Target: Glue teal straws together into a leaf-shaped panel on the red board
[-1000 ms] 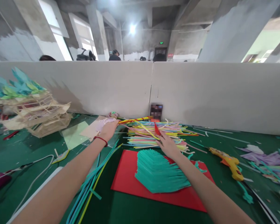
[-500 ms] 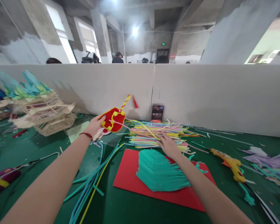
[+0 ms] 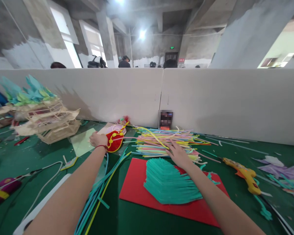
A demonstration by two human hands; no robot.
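My left hand (image 3: 97,139) is closed on the edge of a red felt ornament with yellow trim (image 3: 114,140), held low over the green table. My right hand (image 3: 178,152) lies flat, fingers spread, on a heap of thin coloured foam strips (image 3: 159,142). Just in front of that hand a teal fringed leaf shape (image 3: 169,180) rests on a red sheet (image 3: 134,186).
A yellow glue gun (image 3: 243,174) lies to the right, with purple scraps (image 3: 284,171) beyond it. A stick-built model with teal paper leaves (image 3: 39,117) stands at the left. Long teal and yellow strips (image 3: 98,192) trail toward me. A white partition (image 3: 210,101) backs the table.
My left hand lifted the red ornament up off the table, then brought it back down low and to the left. My right hand stayed on the strips.
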